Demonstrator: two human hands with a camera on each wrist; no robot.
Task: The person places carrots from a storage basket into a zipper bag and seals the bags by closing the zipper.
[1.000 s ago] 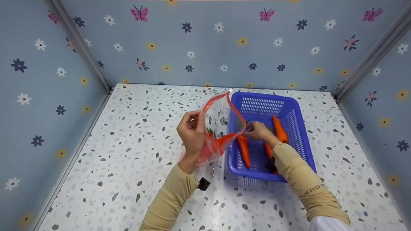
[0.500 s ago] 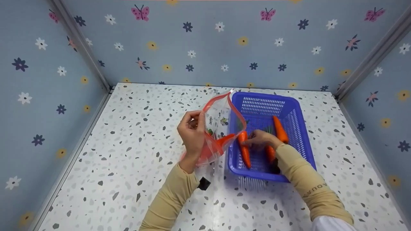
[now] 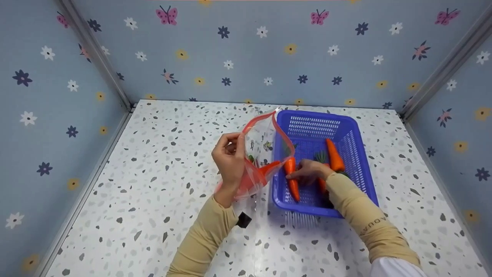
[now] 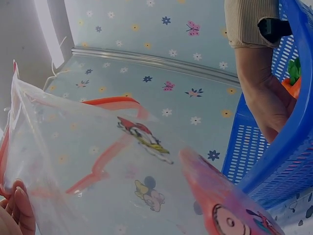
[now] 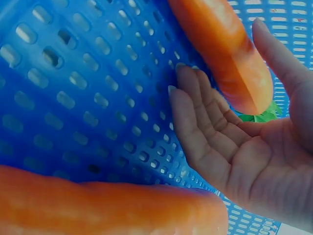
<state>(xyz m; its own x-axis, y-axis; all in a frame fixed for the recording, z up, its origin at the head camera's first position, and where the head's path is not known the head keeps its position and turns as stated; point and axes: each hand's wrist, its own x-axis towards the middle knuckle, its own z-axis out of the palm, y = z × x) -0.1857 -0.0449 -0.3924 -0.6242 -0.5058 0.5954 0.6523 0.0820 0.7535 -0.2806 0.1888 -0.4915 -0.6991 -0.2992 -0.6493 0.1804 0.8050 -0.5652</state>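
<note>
My left hand (image 3: 230, 157) pinches the edge of a clear zip bag (image 4: 98, 142) with red edging and cartoon prints. Its mouth gapes toward the basket, and a red-orange area shows lower down in it. In the head view my right hand (image 3: 309, 170) reaches down inside a blue plastic basket (image 3: 323, 209), its thumb lying over the left carrot (image 3: 293, 188). The right wrist view shows the right hand's fingers (image 5: 188, 117) loosely bent on one side of that carrot and the thumb on the other.
Two more carrots lie in the basket, a middle one (image 3: 322, 185) partly under the right hand and another (image 3: 335, 156) against the right side. A small black square (image 3: 244, 220) shows beside the left sleeve. Flowered panels (image 3: 246, 50) wall the speckled table (image 3: 153, 173) at back and sides.
My right hand has left the bag's rim and moved down into the basket to the left carrot. The left hand and the bag have stayed in place.
</note>
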